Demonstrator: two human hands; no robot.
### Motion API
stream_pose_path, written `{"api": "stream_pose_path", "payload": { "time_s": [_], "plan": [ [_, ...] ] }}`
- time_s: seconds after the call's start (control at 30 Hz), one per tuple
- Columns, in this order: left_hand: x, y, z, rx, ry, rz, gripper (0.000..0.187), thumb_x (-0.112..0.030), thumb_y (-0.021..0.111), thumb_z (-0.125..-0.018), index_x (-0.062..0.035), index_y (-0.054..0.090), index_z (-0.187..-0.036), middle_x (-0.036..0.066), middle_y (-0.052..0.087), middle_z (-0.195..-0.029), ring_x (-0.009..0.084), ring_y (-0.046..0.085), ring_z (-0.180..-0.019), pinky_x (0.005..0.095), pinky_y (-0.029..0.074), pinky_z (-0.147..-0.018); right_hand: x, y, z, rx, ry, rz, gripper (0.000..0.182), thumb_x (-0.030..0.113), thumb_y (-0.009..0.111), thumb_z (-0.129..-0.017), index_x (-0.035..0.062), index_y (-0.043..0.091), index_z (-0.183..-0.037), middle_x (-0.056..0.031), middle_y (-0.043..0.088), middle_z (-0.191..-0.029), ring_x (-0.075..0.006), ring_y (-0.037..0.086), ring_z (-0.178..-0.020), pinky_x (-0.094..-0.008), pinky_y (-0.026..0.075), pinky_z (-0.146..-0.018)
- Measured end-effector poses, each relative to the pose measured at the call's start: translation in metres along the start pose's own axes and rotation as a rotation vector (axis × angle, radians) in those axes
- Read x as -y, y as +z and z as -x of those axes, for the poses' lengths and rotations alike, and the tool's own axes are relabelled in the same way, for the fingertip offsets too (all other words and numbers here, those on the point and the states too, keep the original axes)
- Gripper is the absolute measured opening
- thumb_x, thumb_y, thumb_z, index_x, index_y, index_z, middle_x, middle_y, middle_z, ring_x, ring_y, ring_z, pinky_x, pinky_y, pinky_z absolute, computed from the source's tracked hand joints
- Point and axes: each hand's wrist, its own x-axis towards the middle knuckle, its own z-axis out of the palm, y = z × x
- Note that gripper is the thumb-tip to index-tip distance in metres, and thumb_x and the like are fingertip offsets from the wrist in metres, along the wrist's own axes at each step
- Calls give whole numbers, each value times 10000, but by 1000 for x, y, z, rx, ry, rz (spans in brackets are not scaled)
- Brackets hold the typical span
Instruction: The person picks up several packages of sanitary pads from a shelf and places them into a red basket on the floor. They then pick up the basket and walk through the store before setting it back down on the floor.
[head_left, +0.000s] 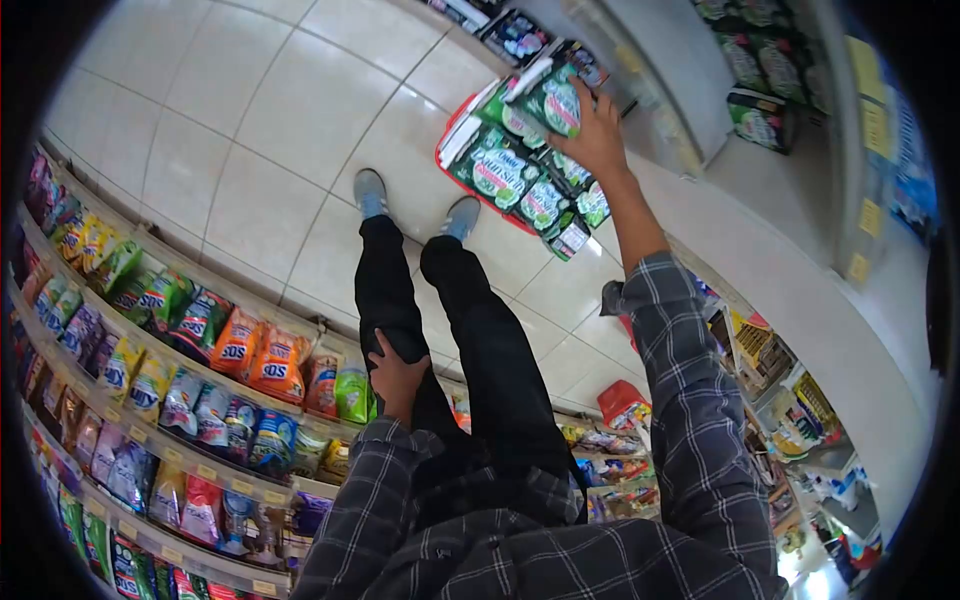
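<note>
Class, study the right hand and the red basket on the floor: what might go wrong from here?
1. The right hand holds a green pack near one side, so it might slip.
2. Other packs crowd the red basket; one could spill over its rim.
3. A shoe stands close beside the basket and could knock it.

"Daun Sirih" reads on green packs in the red basket, "SOS" on orange pouches on the shelf, price tags too small to read.
</note>
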Motion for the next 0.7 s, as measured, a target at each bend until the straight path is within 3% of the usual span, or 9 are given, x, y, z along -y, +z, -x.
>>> {"api": "stream_pose_path", "payload": {
  "time_s": [0.13,0.27,0.37,0.4,0.7],
  "plan": [
    [6,29,9,-73,-22,19,1212,-541,810,-634,-180,128,-1569,297,469,-1316,492,628,-980,505,528,-847,3,31,-5,124,-110,95,973,371,856,-619,260,396,-1470,-199,421,-1383,-415,436,-1268,-502,367,-1072],
    [5,40,13,-97,-40,34,1200,-530,810,-641,-181,133,-1568,289,477,-1297,482,625,-990,507,529,-849,4,36,8,114,-130,41,968,371,854,-623,248,405,-1471,-198,436,-1381,-415,438,-1280,-486,378,-1075],
    [4,39,15,-62,-59,69,1201,-538,809,-639,-185,135,-1567,289,479,-1295,473,626,-995,507,532,-844,1,34,11,129,-101,0,963,368,855,-624,228,409,-1466,-201,439,-1378,-416,434,-1289,-488,373,-1080],
    [5,41,16,-53,-69,71,1200,-541,808,-639,-186,135,-1567,287,480,-1295,473,626,-995,506,533,-842,3,31,10,167,-62,15,953,366,852,-634,212,410,-1464,-181,417,-1412,-381,412,-1320,-495,373,-1074],
    [16,48,19,-66,-86,120,1202,-556,807,-635,-196,136,-1565,286,481,-1295,476,625,-1009,512,529,-852,17,23,8,235,-43,-21,898,361,824,-675,172,419,-1454,-220,410,-1433,-413,408,-1315,-491,350,-1092]
  ]
}}
